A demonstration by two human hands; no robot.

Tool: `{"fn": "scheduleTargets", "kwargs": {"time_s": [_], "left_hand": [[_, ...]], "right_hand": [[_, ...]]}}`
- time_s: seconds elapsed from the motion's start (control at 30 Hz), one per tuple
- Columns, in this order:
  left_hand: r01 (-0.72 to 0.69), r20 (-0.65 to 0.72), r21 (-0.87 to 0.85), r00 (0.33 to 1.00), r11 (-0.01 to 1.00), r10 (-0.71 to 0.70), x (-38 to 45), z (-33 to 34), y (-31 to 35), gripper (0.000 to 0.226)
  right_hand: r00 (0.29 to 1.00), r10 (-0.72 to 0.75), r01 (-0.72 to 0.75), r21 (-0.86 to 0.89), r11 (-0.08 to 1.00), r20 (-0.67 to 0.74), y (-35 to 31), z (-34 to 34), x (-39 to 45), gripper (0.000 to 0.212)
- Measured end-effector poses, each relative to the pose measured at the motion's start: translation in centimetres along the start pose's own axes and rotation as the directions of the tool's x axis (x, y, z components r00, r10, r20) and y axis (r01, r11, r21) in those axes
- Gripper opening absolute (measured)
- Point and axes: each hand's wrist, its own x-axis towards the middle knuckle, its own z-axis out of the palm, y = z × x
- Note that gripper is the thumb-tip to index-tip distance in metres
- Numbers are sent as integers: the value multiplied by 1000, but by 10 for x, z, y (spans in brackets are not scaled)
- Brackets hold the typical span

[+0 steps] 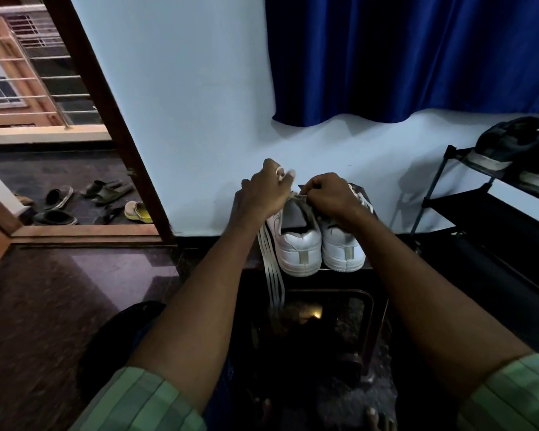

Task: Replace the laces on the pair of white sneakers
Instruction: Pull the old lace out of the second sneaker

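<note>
Both sneakers (319, 244) upright, heels twd camera, toes twd wall (199, 119).

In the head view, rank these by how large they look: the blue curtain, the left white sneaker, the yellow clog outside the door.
1. Blue curtain, by far the largest.
2. Left white sneaker.
3. Yellow clog, smallest, though it lies farther from the camera, so its true size may be similar.

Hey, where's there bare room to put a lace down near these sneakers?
The stool top is crowded: both sneakers fill it, with both hands working at their laces. Free patches: the dark floor left of the stool, below the doorway threshold, and the shoe rack's bare black shelf at right.
</note>
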Motion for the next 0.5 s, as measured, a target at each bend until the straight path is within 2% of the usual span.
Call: {"fn": "scheduleTargets", "kwargs": {"time_s": [0.03, 0.13, 0.2, 0.3, 0.4, 0.47, 0.5], "left_hand": [[-47, 18, 126, 999, 991, 45, 0, 4, -5, 42], [-226, 64, 285, 974, 931, 217, -5, 10, -7, 45], [-313, 73, 385, 948, 869, 309, -8, 9, -4, 39], [-358, 53, 478, 923, 802, 381, -9, 5, -1, 24], [-379, 54, 507, 910, 774, 410, -9, 7, 0, 14], [-349, 43, 403, 931, 846, 363, -11, 5, 5, 16], [-282, 22, 271, 958, 921, 287, -6, 7, 5, 17]], "right_hand": [[1000, 2, -2, 4, 1000, 0, 0, 0, -1, 25], [1000, -1, 1, 10, 1000, -7, -1, 0, -2, 27], [1000, 6, -6, 23, 1000, -4, -1, -1, -3, 27], [1000, 8, -8, 38, 999, -2, -1, -1, -3, 27], [1000, -7, 8, 34, 999, -13, -1, -1, -3, 26], [1000, -4, 5, 49, 999, -10, -1, -1, -2, 23], [1000, -4, 4, 50, 999, -9, 0, -1, -2, 23]]}}
